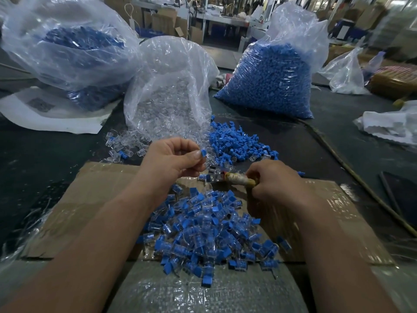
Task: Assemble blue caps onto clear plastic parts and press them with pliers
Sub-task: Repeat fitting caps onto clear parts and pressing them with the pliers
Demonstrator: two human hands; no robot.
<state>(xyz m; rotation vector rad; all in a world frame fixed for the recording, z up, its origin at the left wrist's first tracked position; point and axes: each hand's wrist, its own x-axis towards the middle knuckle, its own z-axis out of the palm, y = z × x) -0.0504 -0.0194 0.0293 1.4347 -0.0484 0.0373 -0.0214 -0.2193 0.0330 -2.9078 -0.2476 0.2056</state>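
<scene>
Over the counter, a small blue plastic cap is pinched by the left hand, tape-wrapped pliers gripped by the right hand; pressing is judged next.

This is a factory assembly floor: a bulging sack of blue caps on the right and a sack of clear plastic parts slump on a dark work table, with cardboard boxes and long workbenches far behind.
</scene>
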